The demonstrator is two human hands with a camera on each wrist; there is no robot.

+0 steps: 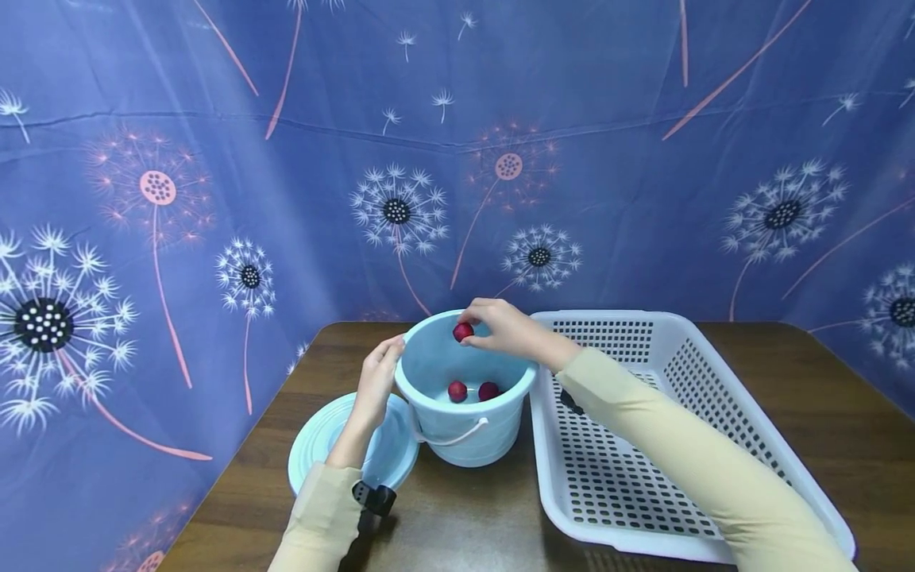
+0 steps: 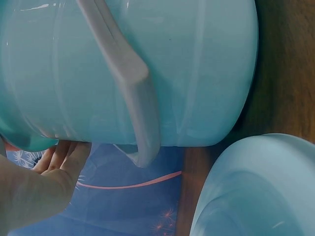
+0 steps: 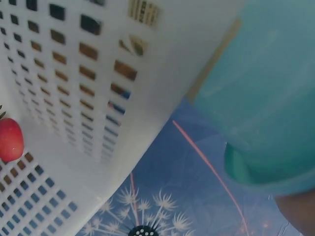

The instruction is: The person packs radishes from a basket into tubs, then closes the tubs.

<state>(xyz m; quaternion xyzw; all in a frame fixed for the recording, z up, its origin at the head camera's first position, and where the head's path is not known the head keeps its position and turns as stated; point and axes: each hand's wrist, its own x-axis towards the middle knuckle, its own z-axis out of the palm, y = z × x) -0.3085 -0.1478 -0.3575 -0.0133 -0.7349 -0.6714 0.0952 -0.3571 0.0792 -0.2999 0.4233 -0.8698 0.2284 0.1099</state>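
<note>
A light-blue bucket (image 1: 468, 433) stands upright on the table. My left hand (image 1: 379, 373) grips its left rim; in the left wrist view, the fingers (image 2: 64, 156) lie against the outside under the rim. Over the bucket's opening, my right hand (image 1: 503, 327) pinches a small round red fruit (image 1: 463, 332) between thumb and fingers. Two similar red fruits (image 1: 457, 391) lie on the bucket's bottom. To the right is a white perforated basket (image 1: 550, 469). Inside it, the right wrist view shows a red fruit (image 3: 10, 140) with a dark leafy tip. The right hand is hardly visible there.
A light-blue round lid (image 1: 307, 445) lies on the table left of the bucket, partly beneath my left forearm. The bucket's white handle (image 1: 457, 435) hangs down its front. Behind the wooden table (image 1: 457, 524) hangs a blue dandelion-print cloth (image 1: 608, 159).
</note>
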